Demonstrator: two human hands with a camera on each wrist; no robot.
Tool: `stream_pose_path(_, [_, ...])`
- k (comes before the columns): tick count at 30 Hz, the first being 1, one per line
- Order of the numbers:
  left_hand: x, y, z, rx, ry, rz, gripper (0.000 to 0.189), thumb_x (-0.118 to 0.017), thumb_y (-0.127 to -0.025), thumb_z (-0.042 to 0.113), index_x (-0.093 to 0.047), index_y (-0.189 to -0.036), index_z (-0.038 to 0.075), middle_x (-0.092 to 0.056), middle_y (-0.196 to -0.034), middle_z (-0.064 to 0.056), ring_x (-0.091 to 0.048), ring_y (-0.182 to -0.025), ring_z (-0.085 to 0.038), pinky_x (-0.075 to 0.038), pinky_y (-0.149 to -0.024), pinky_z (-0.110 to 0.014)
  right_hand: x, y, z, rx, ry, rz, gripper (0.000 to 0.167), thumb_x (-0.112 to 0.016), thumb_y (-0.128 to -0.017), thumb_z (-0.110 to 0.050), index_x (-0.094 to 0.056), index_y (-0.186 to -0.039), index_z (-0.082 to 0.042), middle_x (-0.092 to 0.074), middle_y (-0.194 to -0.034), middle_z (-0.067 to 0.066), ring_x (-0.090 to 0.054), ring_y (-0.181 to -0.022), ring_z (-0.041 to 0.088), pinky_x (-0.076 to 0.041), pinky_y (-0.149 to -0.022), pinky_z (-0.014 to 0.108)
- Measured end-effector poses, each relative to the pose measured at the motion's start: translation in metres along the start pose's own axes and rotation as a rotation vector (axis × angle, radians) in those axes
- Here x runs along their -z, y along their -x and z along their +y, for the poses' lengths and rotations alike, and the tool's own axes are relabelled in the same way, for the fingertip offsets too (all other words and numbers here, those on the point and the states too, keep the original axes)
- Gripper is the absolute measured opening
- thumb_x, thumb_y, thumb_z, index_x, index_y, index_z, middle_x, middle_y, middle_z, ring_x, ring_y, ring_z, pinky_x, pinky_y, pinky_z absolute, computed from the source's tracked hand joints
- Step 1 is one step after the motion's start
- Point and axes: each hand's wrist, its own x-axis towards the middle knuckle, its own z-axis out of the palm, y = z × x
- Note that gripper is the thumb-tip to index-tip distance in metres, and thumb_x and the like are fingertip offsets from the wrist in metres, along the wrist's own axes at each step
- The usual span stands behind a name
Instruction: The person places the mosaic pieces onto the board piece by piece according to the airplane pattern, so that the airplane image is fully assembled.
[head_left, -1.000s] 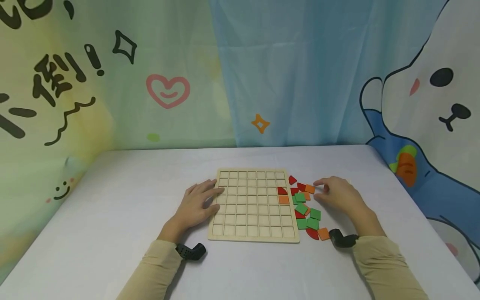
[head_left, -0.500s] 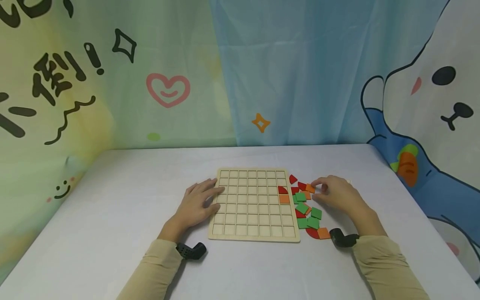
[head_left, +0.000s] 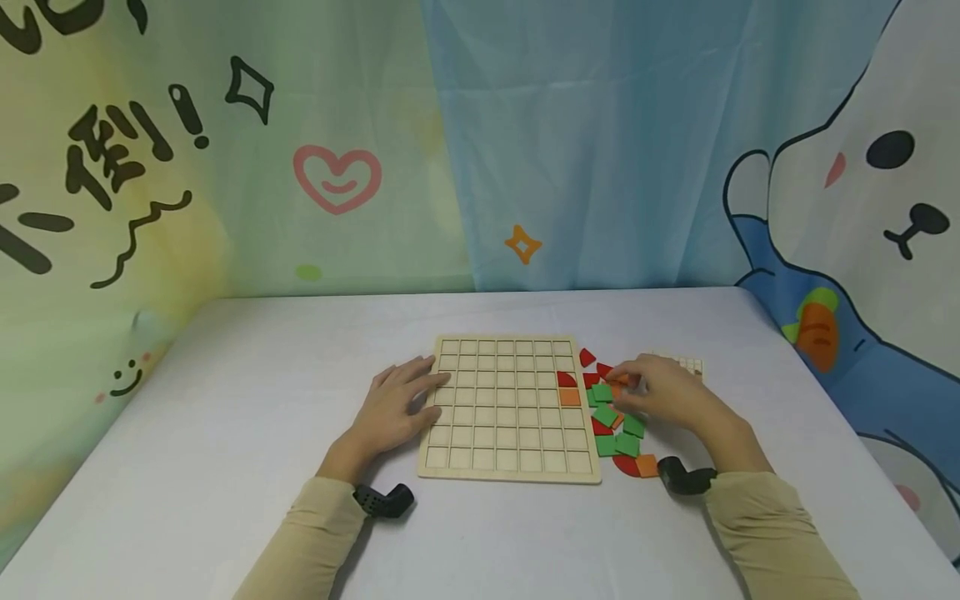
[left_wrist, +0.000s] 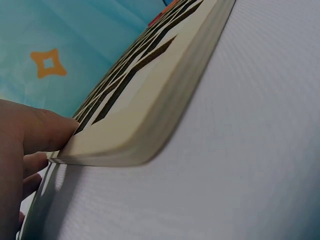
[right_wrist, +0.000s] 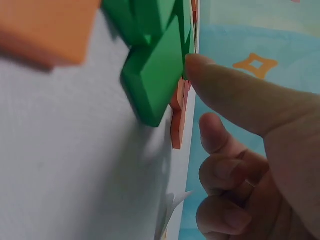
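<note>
In the head view my left hand rests on the left edge of a pale wooden grid board. The left wrist view has its thumb on the board's corner, the other fingers down along the side. One red quarter-round tile and one orange square tile sit in cells near the board's right edge. Over the loose tiles reaches my right hand, its fingertips right at an orange tile. In the right wrist view a gap parts thumb from fingers, beside a green tile, and nothing shows between them.
Several green, red and orange tiles lie in a loose strip along the board's right side, some overlapping. Behind the right hand a small card with a grid pattern is partly hidden. A printed curtain hangs behind the white table.
My right hand has moved a little left, over the upper tiles, and uncovered more of the card behind it. The left hand keeps its place on the board.
</note>
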Motion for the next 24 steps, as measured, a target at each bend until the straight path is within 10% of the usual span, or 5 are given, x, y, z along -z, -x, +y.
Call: stream_pose_path(24, [0.0, 0.0, 0.0, 0.014, -0.001, -0.012, 0.051, -0.055, -0.088, 0.044, -0.052, -0.136, 0.026, -0.038, -0.152, -0.003, -0.029, -0.143, -0.025, -0.018, -0.115, -0.053, -0.001, 0.003, -0.007, 0.043, 0.021, -0.104, 0.024, -0.075, -0.079, -0.031, -0.069, -0.101, -0.023, -0.057, -0.093, 0.0, -0.051, -0.084, 0.015, -0.044, -0.068, 0.028])
